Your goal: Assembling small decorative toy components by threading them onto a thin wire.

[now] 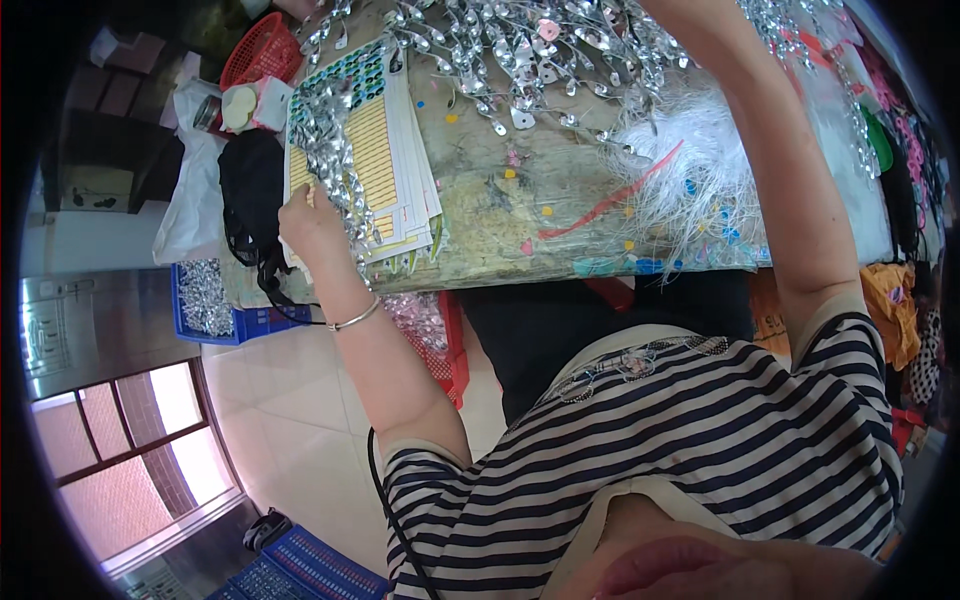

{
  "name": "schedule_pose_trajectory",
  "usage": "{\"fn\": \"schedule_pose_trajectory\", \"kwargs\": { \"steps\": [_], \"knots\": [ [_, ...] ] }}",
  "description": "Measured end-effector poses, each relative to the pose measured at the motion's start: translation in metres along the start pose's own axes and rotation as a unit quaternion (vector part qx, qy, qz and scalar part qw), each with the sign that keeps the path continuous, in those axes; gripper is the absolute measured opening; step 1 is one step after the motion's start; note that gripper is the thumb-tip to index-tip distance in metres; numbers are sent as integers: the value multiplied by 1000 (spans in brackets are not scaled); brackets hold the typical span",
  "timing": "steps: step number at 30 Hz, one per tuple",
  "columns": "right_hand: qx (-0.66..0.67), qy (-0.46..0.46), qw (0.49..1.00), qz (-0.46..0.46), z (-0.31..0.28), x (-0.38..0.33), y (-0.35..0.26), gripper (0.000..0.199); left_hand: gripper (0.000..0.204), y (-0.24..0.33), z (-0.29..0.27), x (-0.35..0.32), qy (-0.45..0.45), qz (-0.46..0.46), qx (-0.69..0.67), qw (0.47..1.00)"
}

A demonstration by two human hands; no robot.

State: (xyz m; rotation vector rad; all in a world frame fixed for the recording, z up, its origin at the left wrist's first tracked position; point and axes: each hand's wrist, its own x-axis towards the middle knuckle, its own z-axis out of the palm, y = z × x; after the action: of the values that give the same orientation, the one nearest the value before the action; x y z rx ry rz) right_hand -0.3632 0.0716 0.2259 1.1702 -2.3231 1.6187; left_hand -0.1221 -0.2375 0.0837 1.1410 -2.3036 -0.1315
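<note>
My left hand point(316, 228) is over the left part of the table, fingers curled in a pinch. Whatever is between its fingertips is too small to make out. Right beside it, a bundle of silver beaded strands point(330, 140) lies across a stack of printed sheets point(375, 130) with rows of yellow and teal pieces. My right forearm point(785, 150) reaches far across the table, and the hand passes out of the picture at the top edge. Close to that arm is a big spread of silver leaf-like strands point(530, 60). Nearer me lies a heap of clear white threads point(690, 165).
A red strip point(610, 195) rests on the worn wooden table point(480, 225). Left of the sheets are a black bag point(250, 175) and a red basket point(262, 50). Below the table edge stand a blue crate point(240, 325) of silver pieces and a red basket point(455, 350).
</note>
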Motion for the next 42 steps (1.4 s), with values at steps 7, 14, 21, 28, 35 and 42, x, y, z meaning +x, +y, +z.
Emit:
{"fn": "schedule_pose_trajectory", "kwargs": {
  "steps": [7, 14, 21, 28, 35, 42],
  "knots": [
    [240, -80, 942, 219, -20, -46, -5, 10, 34, 47, -15, -22, 144, 155, -93, 973],
    [251, -156, 942, 160, 0, -126, 17, 13, 31, 183, -38, -90, -113, 88, -578, 804],
    [309, -219, 893, 244, 17, -179, 14, 17, 34, 243, -61, -123, -266, 4, -727, 634],
    [115, -201, 969, 89, -9, -212, 41, 23, 26, 221, -77, -127, -246, 37, -623, 742],
    [116, -146, 939, 290, -52, -208, 91, 23, 25, 184, -55, -195, -366, -31, -540, 757],
    [-72, -58, 990, 104, -52, -186, 121, 20, 19, 176, -55, -225, -407, -112, -533, 734]
  ]
}}
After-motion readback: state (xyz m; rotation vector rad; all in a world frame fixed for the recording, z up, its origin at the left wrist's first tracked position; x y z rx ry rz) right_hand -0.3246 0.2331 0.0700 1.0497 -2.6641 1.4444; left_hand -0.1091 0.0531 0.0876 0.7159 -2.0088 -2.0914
